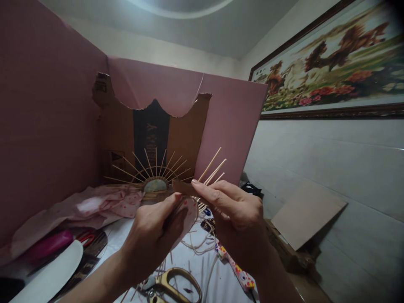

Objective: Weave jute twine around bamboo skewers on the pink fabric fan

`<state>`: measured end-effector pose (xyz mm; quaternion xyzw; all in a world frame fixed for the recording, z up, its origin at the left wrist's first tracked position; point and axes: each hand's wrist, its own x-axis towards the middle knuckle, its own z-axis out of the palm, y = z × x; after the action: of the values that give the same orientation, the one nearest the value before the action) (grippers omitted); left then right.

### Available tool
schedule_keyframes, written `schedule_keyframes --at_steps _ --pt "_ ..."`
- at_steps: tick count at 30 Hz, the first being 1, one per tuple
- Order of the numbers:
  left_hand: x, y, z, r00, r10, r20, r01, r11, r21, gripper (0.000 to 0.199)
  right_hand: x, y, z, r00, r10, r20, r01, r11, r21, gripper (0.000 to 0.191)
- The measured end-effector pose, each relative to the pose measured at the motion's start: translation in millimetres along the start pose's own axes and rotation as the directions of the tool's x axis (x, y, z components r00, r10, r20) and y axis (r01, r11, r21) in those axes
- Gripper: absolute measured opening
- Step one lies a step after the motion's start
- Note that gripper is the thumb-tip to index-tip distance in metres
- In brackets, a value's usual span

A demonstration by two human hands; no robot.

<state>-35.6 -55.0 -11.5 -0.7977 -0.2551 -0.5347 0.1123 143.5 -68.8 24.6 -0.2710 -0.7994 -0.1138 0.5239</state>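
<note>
My left hand is closed around the edge of a rounded piece covered in pale cloth with pink dots. My right hand pinches a brown strip that lies along the top of this piece. Several thin wooden sticks fan out behind my right fingers; where they join the held piece is hidden. Farther back, a half-round fan of sticks with a pale centre stands upright against a cardboard sheet.
Gold-handled scissors lie at the near edge of the white table. A colourful dotted glue gun and twine are at the right. Pink cloth, a magenta object and a white curved piece sit left. Pink panels stand behind.
</note>
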Motion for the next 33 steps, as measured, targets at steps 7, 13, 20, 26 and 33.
schedule_keyframes --at_steps 7,13,20,26,33 --pt "-0.6 0.2 1.7 1.0 -0.025 0.015 0.025 1.0 0.016 0.007 1.5 2.1 -0.6 1.0 0.004 0.025 -0.004 1.0 -0.006 0.033" --pt "-4.5 -3.5 3.5 1.0 0.007 -0.005 -0.007 1.0 0.023 0.006 1.3 2.6 -1.4 0.998 0.023 0.057 -0.023 1.0 -0.008 0.033" --pt "-0.1 -0.3 3.4 1.0 0.001 -0.006 0.0 1.0 0.021 0.004 0.1 6.0 -1.3 0.996 0.026 0.081 -0.028 0.999 0.023 0.035" --pt "0.8 3.5 1.2 1.0 0.001 0.027 -0.002 0.999 0.034 0.008 -0.6 6.1 -4.3 0.995 0.039 0.094 -0.045 0.997 0.063 0.035" --pt "-3.1 -0.2 3.5 0.995 0.091 -0.032 -0.09 0.995 0.041 0.023 -0.7 4.4 -5.3 0.997 0.075 0.034 -0.08 0.977 0.196 0.04"
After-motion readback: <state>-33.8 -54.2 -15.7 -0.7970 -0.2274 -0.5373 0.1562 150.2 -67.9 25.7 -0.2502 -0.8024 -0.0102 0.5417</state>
